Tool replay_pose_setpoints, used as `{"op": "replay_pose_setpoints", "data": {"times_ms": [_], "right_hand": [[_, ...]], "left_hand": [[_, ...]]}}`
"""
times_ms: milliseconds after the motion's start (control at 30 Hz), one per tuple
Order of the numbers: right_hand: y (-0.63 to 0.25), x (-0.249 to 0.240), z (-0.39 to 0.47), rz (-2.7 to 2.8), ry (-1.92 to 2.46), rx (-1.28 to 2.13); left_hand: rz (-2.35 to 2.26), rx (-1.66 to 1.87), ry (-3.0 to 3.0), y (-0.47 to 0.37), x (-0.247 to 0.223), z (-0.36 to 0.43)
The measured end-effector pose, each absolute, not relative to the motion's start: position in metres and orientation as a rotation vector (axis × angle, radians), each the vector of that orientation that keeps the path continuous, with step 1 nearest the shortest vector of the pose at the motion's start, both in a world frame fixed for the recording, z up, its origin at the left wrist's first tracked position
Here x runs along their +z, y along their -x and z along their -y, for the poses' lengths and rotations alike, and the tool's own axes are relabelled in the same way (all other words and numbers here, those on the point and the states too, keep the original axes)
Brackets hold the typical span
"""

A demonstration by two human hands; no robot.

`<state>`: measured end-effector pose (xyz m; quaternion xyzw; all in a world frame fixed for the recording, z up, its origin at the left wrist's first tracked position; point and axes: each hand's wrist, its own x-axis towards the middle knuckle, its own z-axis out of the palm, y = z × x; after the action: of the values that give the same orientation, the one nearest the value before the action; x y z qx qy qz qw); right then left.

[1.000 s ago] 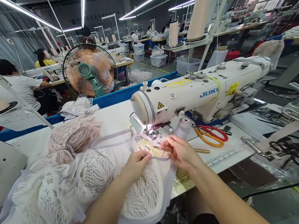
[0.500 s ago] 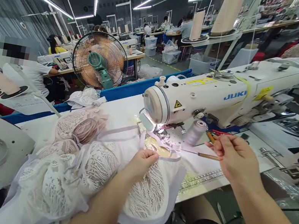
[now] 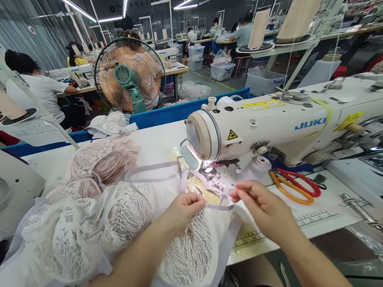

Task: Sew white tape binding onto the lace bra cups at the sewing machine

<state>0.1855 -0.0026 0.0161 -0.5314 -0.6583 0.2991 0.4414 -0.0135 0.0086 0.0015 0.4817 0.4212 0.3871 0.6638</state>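
A white lace bra (image 3: 190, 252) with pale lavender trim lies at the table's front edge, its upper part by the sewing machine's needle area. My left hand (image 3: 183, 211) is closed in a pinch on the bra's trimmed top edge. My right hand (image 3: 265, 208) is just right of that edge, thumb and fingers pressed together; what they hold, if anything, is too small to make out. Ahead of both hands is the white sewing machine (image 3: 272, 123), its lamp lit. A pale thread cone (image 3: 257, 167) stands behind my right hand, partly covered by it.
Red-and-orange-handled scissors (image 3: 295, 185) lie right of the thread cone. More lace bras (image 3: 76, 227) are heaped left of my left arm. A caged fan (image 3: 129, 75) stands beyond the table (image 3: 156, 144). At far left a person (image 3: 37, 91) sits at another machine.
My right hand has moved left, from beside the scissors to the bra's right edge. The scissors now show more fully. My left hand keeps its pinch in about the same place.
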Motion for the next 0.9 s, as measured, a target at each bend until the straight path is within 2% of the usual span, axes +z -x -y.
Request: {"op": "replay_pose_setpoints", "data": {"times_ms": [167, 333, 567, 733, 900], "right_hand": [[-0.154, 0.012, -0.001, 2.081, 1.153, 0.568], [-0.155, 0.004, -0.011, 2.146, 1.132, 0.589], [-0.167, 0.031, -0.024, 2.194, 1.127, 0.754], [-0.177, 0.045, -0.038, 2.345, 0.943, 0.969], [-0.183, 0.033, -0.047, 2.341, 0.755, 1.071]], "left_hand": [[-0.869, 0.839, -0.973, 0.015, 0.002, -0.008], [-0.876, 0.81, -1.0, 0.015, 0.006, -0.008], [-1.192, 0.97, -1.658, 0.016, 0.003, -0.005], [-0.949, 1.124, -2.13, 0.02, 0.0, -0.007], [-0.929, 0.972, -2.268, 0.022, 0.004, -0.008]]}}
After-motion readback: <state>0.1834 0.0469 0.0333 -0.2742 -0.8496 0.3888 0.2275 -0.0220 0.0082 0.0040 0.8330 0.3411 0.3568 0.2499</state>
